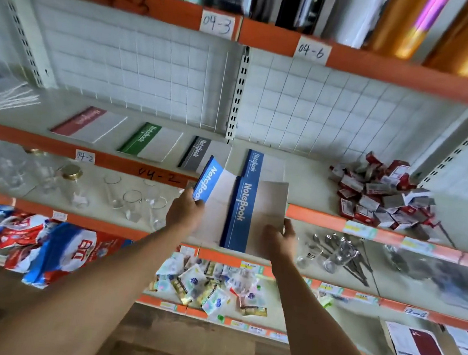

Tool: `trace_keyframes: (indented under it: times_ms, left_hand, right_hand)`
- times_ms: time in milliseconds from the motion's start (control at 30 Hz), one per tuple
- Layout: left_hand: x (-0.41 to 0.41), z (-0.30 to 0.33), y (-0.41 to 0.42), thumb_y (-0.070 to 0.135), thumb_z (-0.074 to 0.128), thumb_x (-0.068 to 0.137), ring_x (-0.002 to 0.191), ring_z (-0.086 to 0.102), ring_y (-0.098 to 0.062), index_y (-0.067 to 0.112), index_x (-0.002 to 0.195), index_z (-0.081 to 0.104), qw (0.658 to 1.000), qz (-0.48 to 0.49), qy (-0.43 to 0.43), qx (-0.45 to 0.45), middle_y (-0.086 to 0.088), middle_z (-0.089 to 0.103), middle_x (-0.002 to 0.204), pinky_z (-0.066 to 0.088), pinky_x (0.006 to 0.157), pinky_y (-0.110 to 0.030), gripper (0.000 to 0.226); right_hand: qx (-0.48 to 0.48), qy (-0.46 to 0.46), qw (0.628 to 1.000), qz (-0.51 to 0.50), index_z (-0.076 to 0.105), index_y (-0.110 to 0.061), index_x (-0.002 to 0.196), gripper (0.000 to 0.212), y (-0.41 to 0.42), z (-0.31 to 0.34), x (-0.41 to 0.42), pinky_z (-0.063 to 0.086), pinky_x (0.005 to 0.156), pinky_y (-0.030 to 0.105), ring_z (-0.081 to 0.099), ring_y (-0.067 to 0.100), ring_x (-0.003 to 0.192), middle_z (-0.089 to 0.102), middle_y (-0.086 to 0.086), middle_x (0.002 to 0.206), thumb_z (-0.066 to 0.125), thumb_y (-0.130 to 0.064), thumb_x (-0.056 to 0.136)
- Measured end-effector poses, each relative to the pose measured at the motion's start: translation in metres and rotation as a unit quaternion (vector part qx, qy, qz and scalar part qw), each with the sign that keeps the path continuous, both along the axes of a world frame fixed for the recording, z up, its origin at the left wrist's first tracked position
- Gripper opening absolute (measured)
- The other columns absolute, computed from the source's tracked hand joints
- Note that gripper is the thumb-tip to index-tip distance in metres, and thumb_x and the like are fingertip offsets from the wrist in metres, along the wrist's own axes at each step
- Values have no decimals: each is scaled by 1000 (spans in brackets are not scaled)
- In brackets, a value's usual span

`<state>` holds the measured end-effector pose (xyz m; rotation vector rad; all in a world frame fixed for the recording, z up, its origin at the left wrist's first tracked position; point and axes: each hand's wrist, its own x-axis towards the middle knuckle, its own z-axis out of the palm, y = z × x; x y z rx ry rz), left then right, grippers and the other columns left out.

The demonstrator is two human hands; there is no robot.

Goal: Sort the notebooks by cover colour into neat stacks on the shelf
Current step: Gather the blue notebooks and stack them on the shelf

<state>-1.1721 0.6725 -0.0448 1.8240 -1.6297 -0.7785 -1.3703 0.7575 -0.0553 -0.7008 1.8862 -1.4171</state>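
Four notebooks lie in a row on the shelf [308, 183]: a red one [89, 124], a green one [151, 142], a grey one [200, 155] and a dark blue one [261, 163]. In front of the shelf edge my left hand [184, 211] grips a light blue notebook [211, 183] by its lower left corner. My right hand [278, 237] holds a dark blue notebook [251, 215] by its lower right corner. The two held notebooks overlap, the dark blue one in front.
A heap of small red and white boxes [383, 195] sits at the right of the same shelf. White cords [3, 100] lie at its left. The shelf below holds glass jars and glasses [132, 200]; lower shelves carry packets [207, 286] and bags [27, 240].
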Motion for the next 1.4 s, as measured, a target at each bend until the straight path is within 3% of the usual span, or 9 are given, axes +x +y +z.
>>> trace_keyframes:
  times_ms: [100, 333, 533, 633, 800, 900, 1033, 1200, 1400]
  left_hand:
    - [-12, 16, -22, 22, 50, 96, 103, 62, -37, 12, 124, 52, 1000, -9, 16, -15, -16, 63, 123, 43, 73, -34, 30]
    - [-36, 33, -71, 18, 48, 96, 110, 58, -38, 4, 120, 52, 999, -20, -14, -21, -21, 59, 125, 45, 85, -38, 28]
    - [-59, 33, -121, 16, 50, 93, 111, 59, -37, 6, 126, 54, 999, 12, -23, -37, -19, 61, 125, 44, 87, -36, 34]
    - [-69, 31, -141, 20, 48, 94, 107, 60, -37, 10, 128, 53, 999, 27, -30, -13, -17, 62, 123, 46, 85, -38, 35]
    - [-90, 37, -165, 21, 45, 96, 93, 63, -33, 16, 129, 50, 999, 43, -25, -8, -12, 63, 120, 48, 73, -33, 34]
    - [-96, 40, -178, 22, 47, 94, 91, 63, -33, 17, 127, 52, 998, 63, -6, -12, -13, 64, 119, 54, 77, -37, 34]
    - [-107, 44, -187, 20, 49, 95, 98, 62, -36, 11, 124, 55, 996, 90, -3, -15, -17, 63, 119, 52, 81, -37, 31]
    - [-117, 43, -189, 21, 49, 95, 96, 60, -34, 12, 125, 53, 995, 95, -9, 1, -15, 62, 120, 49, 79, -35, 32]
    - [-132, 45, -197, 23, 50, 92, 91, 63, -34, 11, 116, 58, 998, 64, -25, 7, -14, 65, 108, 45, 67, -31, 28]
  right_hand:
    - [-8, 0, 1000, -20, 60, -30, 93, 34, -16, 20, -11, 53, 71, 37, 60, 22, 72, 68, -3, 80, 46, -23, 63]
    - [-4, 42, 998, -42, 59, -19, 100, 28, -61, 36, -49, 42, 53, 23, 56, 20, 69, 65, 1, 81, 48, -2, 82]
    - [5, 36, 999, -19, 58, -17, 96, 23, -115, 31, -86, 48, 68, 31, 58, 24, 74, 65, 3, 82, 50, -3, 80]
    - [-3, 24, 1000, -4, 56, -17, 89, 19, -142, 28, -105, 52, 67, 34, 58, 23, 69, 63, -1, 75, 50, -12, 72]
    - [10, 0, 999, 38, 57, -15, 101, 25, -178, 31, -126, 46, 62, 26, 55, 18, 65, 60, -1, 75, 50, -3, 80]
    - [20, 4, 997, 78, 54, -14, 102, 29, -195, 28, -132, 47, 68, 31, 57, 23, 74, 61, 3, 82, 51, -15, 73]
    - [43, 27, 991, 124, 51, -15, 101, 19, -218, 22, -138, 48, 71, 32, 57, 25, 79, 62, 7, 90, 50, -2, 86]
    - [142, 162, 961, 173, 58, -9, 119, 31, -231, 27, -139, 47, 79, 30, 62, 33, 104, 65, 15, 116, 56, -15, 88]
    - [248, 336, 870, 262, 64, -16, 119, 46, -229, 26, -142, 49, 84, 29, 67, 26, 103, 70, 8, 111, 61, -44, 83]
